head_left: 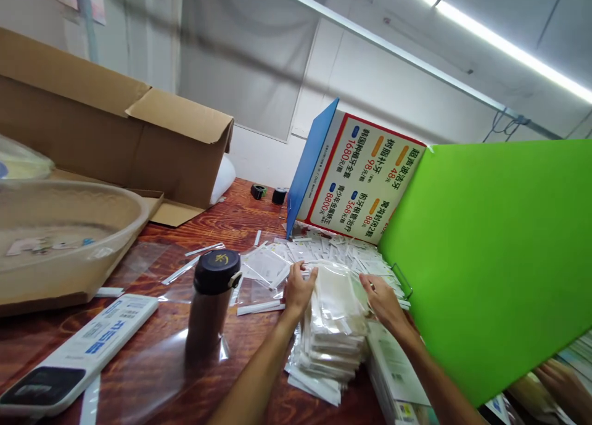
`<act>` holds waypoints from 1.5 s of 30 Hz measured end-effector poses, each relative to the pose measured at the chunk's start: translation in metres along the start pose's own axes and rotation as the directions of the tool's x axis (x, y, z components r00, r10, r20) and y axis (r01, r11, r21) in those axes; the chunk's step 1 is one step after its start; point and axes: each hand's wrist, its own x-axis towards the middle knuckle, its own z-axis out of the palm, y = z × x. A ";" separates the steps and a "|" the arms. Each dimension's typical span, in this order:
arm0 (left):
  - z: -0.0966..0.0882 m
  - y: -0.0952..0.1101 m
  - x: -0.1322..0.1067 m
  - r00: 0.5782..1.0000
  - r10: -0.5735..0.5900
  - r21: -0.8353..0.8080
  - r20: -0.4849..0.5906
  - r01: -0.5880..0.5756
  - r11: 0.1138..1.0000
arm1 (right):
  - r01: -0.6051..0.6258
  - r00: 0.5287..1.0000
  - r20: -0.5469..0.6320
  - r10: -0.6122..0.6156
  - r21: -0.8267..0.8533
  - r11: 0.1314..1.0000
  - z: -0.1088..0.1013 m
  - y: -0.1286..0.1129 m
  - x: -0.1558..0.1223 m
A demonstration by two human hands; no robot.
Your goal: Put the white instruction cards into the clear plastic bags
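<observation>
A tall stack of clear plastic bags (335, 345) with white strips stands on the table in front of me. My left hand (300, 289) is closed at the upper left edge of the top plastic bag (335, 289). At that bag's right side, my right hand (383, 298) pinches the edge between thumb and fingers. Many white slips and clear sleeves (324, 250) lie spread behind the stack. Close to my right forearm sits a pile of printed cards or packets (398, 366).
A dark flask (210, 308) and a white device with a dark screen (78, 357) stand left. Farther left are a translucent basin (139, 206) and cardboard box (180, 153). Green board (485, 246) and printed panel (365, 178) rise right. Another person's hand (562, 382) shows lower right.
</observation>
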 end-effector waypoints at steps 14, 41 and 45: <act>0.012 0.005 -0.028 0.961 -0.060 -0.258 0.270 0.132 0.957 | -0.223 0.964 0.192 0.182 0.220 0.950 0.037 0.020 0.011; 0.012 0.011 -0.033 0.962 0.094 -0.598 0.258 0.082 0.797 | -0.399 0.894 0.437 0.101 0.674 0.621 0.022 -0.034 -0.002; 0.012 0.013 -0.035 0.944 0.185 -0.698 0.274 0.062 0.713 | -0.515 0.816 0.574 0.073 0.665 0.540 0.026 -0.038 -0.003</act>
